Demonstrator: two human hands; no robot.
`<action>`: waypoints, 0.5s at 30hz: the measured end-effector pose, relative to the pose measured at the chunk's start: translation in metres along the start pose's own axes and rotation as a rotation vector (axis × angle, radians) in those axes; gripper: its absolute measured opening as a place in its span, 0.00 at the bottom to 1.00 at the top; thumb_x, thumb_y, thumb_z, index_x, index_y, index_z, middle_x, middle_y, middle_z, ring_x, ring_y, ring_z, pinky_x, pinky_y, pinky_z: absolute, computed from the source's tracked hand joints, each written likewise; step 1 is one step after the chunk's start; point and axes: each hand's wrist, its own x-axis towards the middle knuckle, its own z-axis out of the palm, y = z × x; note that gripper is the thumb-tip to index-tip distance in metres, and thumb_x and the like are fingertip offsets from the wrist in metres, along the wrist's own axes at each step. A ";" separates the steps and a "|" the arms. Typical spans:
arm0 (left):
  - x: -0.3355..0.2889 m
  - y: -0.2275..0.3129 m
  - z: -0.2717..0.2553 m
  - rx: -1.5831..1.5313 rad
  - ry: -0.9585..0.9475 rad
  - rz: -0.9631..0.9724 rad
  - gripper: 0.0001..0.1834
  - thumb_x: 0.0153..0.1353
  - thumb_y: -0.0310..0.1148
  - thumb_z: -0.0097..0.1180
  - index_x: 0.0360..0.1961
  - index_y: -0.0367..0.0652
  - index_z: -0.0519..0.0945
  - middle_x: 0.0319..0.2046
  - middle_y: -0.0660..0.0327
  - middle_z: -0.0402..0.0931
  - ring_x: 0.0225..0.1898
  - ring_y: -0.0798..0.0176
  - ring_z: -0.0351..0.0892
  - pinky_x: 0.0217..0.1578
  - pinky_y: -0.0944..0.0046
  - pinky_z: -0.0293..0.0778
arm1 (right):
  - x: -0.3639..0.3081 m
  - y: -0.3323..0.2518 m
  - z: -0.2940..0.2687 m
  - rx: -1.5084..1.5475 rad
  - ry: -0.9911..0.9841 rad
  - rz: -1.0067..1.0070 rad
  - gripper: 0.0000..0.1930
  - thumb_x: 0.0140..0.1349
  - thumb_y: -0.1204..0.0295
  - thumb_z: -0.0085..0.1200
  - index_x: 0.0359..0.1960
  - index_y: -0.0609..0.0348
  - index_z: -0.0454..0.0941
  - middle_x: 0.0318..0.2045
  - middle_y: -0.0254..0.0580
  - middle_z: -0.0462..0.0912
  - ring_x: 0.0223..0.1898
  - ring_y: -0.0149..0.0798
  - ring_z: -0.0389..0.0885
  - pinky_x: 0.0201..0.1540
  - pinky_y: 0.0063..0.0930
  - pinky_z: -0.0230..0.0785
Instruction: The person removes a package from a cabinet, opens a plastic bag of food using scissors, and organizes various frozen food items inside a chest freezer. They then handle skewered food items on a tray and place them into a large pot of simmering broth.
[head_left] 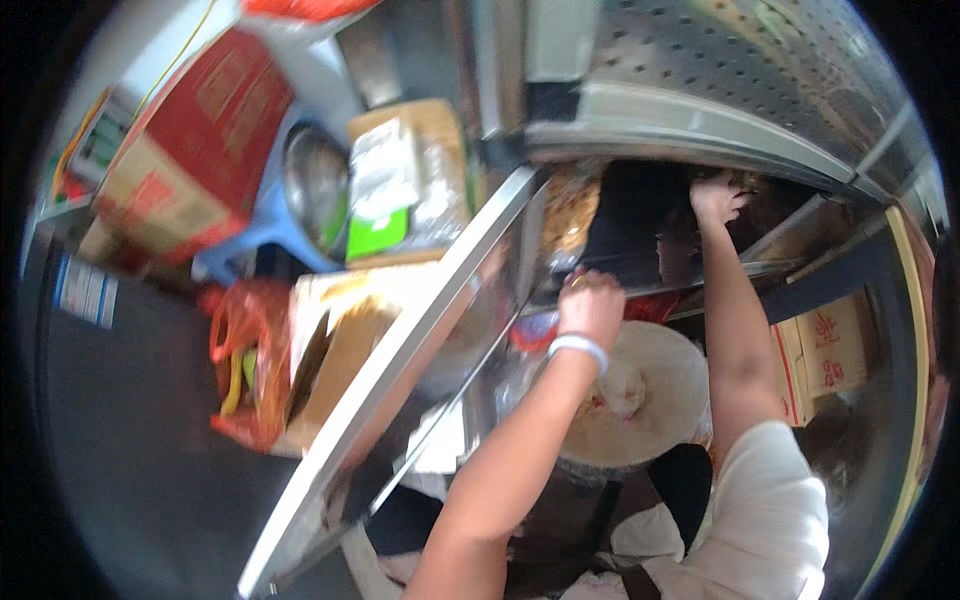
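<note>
My left hand (592,304), with a pale band at the wrist, is closed at the near edge of a dark recess (640,230) under a perforated metal panel. What its fingers hold, if anything, is hidden. My right hand (718,199) reaches to the far right of that recess, its fingers curled by something small and brownish that blur hides. Left in the recess, brown pieces in clear plastic (571,215) lie next to the dark surface. Below my hands stands a round, pale tub (665,390) with a whitish, crumpled thing (622,390) in it.
A metal-edged glass door (390,385) slants across on the left. Beyond it are a red carton (200,140), a blue stool (262,235) with a metal bowl (316,180), and an orange plastic bag (250,360). Cardboard boxes (830,345) stand on the right.
</note>
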 end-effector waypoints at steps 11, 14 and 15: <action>-0.344 -0.050 -0.092 -0.552 0.151 -0.021 0.16 0.42 0.21 0.57 0.34 0.52 0.84 0.43 0.65 0.82 0.39 0.60 0.82 0.40 0.63 0.81 | -0.251 0.065 -0.214 1.239 0.065 -1.288 0.15 0.53 0.86 0.42 0.41 0.68 0.75 0.44 0.53 0.78 0.47 0.50 0.76 0.52 0.40 0.68; -0.401 -0.114 -0.159 -0.293 0.254 -0.619 0.10 0.40 0.17 0.50 0.13 0.45 0.77 0.21 0.60 0.81 0.29 0.58 0.82 0.32 0.59 0.78 | -0.275 0.098 -0.226 1.129 0.009 -1.440 0.15 0.50 0.82 0.43 0.41 0.66 0.74 0.42 0.52 0.79 0.44 0.50 0.76 0.49 0.42 0.70; -0.397 -0.139 -0.178 -0.260 0.414 -0.759 0.10 0.41 0.15 0.48 0.16 0.42 0.77 0.20 0.58 0.79 0.26 0.55 0.80 0.31 0.57 0.76 | -0.280 0.105 -0.229 1.081 -0.025 -1.477 0.15 0.50 0.80 0.44 0.42 0.65 0.73 0.42 0.51 0.78 0.43 0.50 0.76 0.49 0.43 0.69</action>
